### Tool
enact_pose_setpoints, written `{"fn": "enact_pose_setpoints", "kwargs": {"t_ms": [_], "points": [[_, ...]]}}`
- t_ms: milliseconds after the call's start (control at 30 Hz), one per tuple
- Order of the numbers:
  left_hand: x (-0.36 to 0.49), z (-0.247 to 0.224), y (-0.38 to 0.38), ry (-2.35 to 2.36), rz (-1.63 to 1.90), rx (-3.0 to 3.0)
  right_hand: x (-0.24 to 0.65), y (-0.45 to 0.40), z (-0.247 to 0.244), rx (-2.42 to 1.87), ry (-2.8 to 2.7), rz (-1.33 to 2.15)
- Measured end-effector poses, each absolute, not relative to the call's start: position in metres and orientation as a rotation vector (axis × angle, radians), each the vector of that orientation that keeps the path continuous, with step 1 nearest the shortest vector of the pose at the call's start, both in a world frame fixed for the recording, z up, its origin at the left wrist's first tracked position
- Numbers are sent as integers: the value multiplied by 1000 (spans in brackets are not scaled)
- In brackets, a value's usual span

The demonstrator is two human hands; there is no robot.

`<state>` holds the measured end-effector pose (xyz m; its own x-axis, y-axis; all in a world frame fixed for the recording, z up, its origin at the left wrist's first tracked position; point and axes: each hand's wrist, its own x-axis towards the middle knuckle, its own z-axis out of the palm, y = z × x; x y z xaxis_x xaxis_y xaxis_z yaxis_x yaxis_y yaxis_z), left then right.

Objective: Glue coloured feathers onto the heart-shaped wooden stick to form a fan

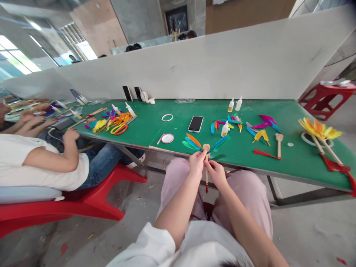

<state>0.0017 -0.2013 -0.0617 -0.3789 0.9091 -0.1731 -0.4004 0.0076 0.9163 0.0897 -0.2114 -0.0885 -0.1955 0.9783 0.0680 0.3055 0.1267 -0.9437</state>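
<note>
A wooden-handled feather fan (206, 147) is held upright at the table's front edge, with orange, blue and green feathers spreading to both sides of its small rounded head. My left hand (197, 161) is closed on it just below the head. Fingers of my right hand (216, 171) pinch its wooden handle a little lower, and a red tassel (206, 189) dangles from the bottom end. Past my hands lie a phone (195, 124) and a small round white lid or dish (167, 138). A glue bottle (225, 129) stands among loose coloured feathers (236, 119).
On the green table (155, 124), a bare wooden handle (279, 146) with a red tassel and more feathers (261, 135) lie to the right, near finished yellow-orange fans (321, 131). Scissors (119, 128) rest left. A co-worker (52, 159) sits at left; a red stool (328, 98) stands right.
</note>
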Motion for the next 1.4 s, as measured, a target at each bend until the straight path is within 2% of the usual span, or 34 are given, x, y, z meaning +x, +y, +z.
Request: {"fn": "enact_pose_setpoints", "kwargs": {"t_ms": [1400], "points": [[5,-64,-202,1170,1538,568,90,-207,-90,-1239,-1550,1167]]}}
